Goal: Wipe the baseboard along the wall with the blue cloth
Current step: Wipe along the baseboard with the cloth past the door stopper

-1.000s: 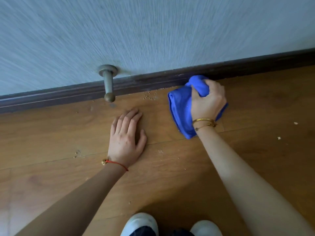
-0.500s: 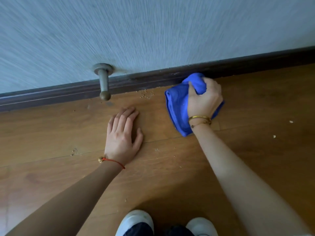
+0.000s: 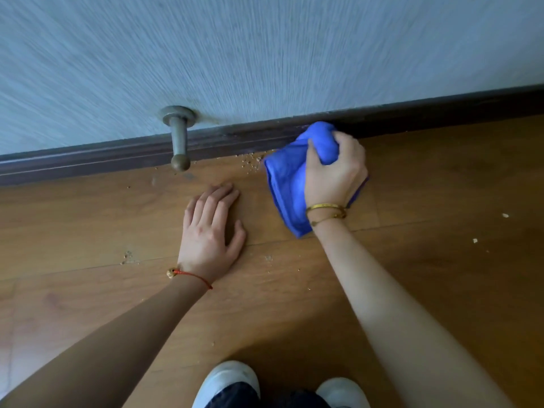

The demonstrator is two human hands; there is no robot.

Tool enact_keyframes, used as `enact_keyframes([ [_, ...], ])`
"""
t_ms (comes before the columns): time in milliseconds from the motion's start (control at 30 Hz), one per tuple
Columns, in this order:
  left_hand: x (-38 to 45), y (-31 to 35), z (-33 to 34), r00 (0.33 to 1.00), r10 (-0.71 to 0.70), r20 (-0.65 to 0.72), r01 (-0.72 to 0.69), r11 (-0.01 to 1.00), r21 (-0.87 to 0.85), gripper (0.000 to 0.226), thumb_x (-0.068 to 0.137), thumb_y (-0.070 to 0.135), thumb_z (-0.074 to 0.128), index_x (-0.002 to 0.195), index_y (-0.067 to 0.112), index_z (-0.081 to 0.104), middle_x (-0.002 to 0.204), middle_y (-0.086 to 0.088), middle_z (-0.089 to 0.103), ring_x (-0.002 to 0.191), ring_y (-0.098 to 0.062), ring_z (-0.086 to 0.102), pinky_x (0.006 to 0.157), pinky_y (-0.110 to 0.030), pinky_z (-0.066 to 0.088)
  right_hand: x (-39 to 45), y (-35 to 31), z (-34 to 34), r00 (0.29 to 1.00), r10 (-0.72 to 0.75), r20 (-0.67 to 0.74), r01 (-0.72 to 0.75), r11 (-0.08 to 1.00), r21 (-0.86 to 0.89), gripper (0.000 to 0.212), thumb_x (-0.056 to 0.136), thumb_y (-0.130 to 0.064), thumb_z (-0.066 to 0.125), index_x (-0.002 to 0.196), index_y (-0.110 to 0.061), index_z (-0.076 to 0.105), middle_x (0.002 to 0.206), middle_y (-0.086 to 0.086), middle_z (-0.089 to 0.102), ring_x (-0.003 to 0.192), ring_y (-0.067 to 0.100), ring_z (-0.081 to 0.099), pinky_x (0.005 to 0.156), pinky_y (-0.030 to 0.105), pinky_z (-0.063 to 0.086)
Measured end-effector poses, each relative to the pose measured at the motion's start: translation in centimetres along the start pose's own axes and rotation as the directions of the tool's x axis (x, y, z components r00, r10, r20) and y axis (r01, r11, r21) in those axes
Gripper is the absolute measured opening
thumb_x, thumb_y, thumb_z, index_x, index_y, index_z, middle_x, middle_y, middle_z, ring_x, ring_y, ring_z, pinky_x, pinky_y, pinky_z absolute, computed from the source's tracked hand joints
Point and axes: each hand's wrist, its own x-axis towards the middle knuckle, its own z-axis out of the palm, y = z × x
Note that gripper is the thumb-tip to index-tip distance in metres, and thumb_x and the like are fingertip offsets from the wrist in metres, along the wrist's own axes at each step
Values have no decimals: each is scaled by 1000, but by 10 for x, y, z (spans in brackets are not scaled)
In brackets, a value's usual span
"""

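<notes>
We see the blue cloth [image 3: 287, 184], a bright, soft rag, bunched into a rounded wad at its top end and pressed against the baseboard [image 3: 235, 139], while its looser lower part drapes down onto the floor. The baseboard is a dark brown moulded strip running along the foot of the wall, slanting upward to the right, dull and smudged just left of the cloth

A brown wooden plank floor [image 3: 412, 290] carries everything. At centre the left hand [image 3: 209, 234] lies flat on it; at two o'clock from it the blue cloth [image 3: 287, 184] rests; crumbs [image 3: 250, 163] lie at twelve.
</notes>
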Motion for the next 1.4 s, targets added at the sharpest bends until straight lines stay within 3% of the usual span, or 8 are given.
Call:
enact_keyframes([
  [133,0,-3,2,1000,13,-14,-13,1000,13,46,93,25,53,131,1,60,138,-16,59,132,-37,51,112,-54,37,-27,-22,18,963,-153,221,141,987,71,13,69,1,75,71,-3,63,69,10,62,68,33,57,65,32,39],
  [333,1,-1,1,1000,16,-14,-17,1000,-6,47,94,24,54,136,5,60,144,-11,56,138,-32,50,116,-52,35,13,12,-8,995,50,-83,-48,999,17,9,70,-1,71,78,-2,67,74,10,66,73,32,60,69,25,41],
  [567,0,-3,1,1000,10,1,-10,1000,-11,49,93,25,53,137,5,59,145,-11,56,137,-34,50,114,-53,36,-15,-17,10,923,-328,200,311,944,113,8,75,-4,62,80,2,63,80,14,63,75,32,55,72,33,44],
  [800,0,-1,0,1000,13,-3,-13,1000,0,47,93,24,54,136,5,59,145,-11,56,137,-34,50,113,-55,36,15,4,-10,998,7,-69,-4,999,40,11,70,0,73,79,-1,66,77,11,66,75,31,60,70,23,40],
  [967,0,-2,3,1000,15,-20,-15,1000,27,47,92,24,53,132,2,60,139,-16,58,133,-35,50,111,-52,38,-26,-33,19,926,-321,198,301,945,125,7,74,-3,60,78,2,63,78,15,62,76,29,50,72,35,42],
  [1067,-5,-10,-4,998,-33,-52,34,999,26,47,92,24,55,134,4,60,142,-13,58,130,-32,52,109,-50,41,-23,-16,17,910,-346,228,327,938,119,3,77,0,60,78,0,63,77,14,62,75,30,53,70,37,45],
  [1233,-25,-36,-21,982,-170,-76,176,982,74,49,93,27,54,138,7,58,148,-10,54,132,-33,51,110,-51,39,-6,24,1,986,-125,111,125,992,3,6,77,1,70,78,-1,64,74,10,62,75,26,54,69,32,45],
  [1400,-24,-39,-18,975,-205,-81,210,975,67,52,91,28,52,139,7,57,149,-11,53,136,-34,47,114,-50,34,-48,-25,39,890,-327,316,309,945,108,8,76,-6,59,78,1,62,76,14,61,76,26,46,70,35,42],
])
